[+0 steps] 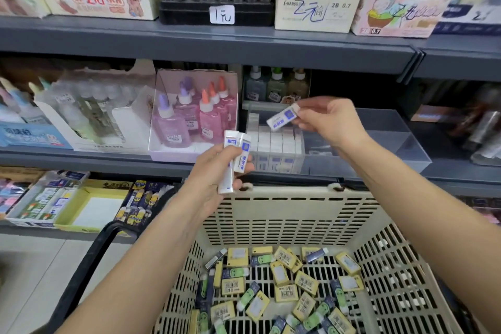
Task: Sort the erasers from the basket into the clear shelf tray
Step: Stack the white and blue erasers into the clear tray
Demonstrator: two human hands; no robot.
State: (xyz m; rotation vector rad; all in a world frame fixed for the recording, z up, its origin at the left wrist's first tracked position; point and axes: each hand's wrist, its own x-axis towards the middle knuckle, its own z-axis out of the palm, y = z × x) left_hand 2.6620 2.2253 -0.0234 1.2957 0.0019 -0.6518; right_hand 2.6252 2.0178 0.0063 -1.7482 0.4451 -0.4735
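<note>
A beige slotted basket (292, 214) stands below the shelf with several yellow, green and dark erasers (284, 287) loose on its floor. My left hand (217, 171) grips a small stack of white erasers with blue labels (235, 154) above the basket's far rim. My right hand (328, 122) pinches one white eraser (283, 117) by its end, tilted, above the clear shelf tray (393, 141). Rows of white erasers (276, 138) stand in the tray's left part; its right part looks bare.
A pink box of glue bottles (193, 116) sits directly left of the tray. Small bottles (276, 85) stand behind it. The grey upper shelf (206, 43) overhangs. The basket's black handle (89, 257) hangs at the left. Eraser boxes (67, 200) fill the lower shelf.
</note>
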